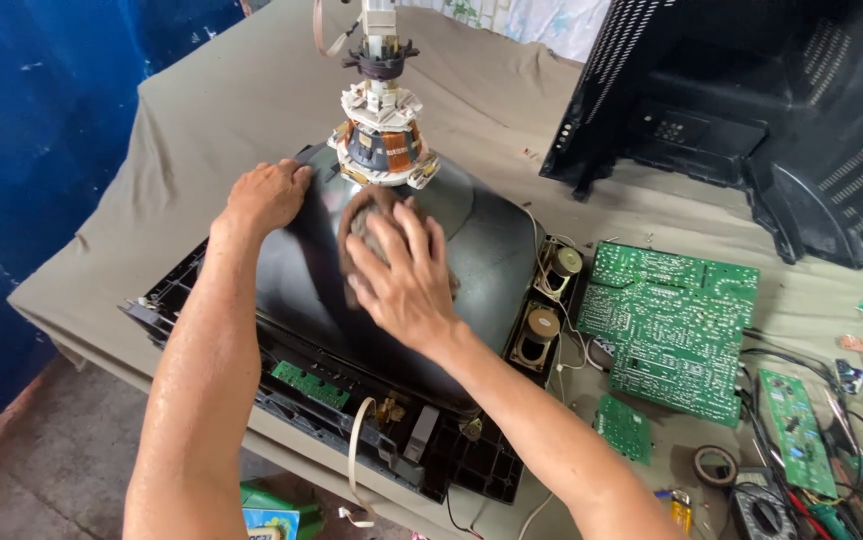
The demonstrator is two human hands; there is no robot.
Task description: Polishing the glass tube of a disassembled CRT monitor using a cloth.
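Firstly, keep your right hand (407, 275) spread flat, pressing the brown rag (362, 225) against the dark glass back of the picture tube (492, 240), and wipe with even pressure while steering clear of the copper coil (384, 145) on the neck. Your left hand (264, 197) rests open on the tube's upper left shoulder, bracing it; the tube lies face down in its black frame (452, 465) on the cloth-covered table (242, 90), directly beneath both hands

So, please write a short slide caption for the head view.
Right hand presses a brown cloth on a dark picture tube; left hand rests on it.
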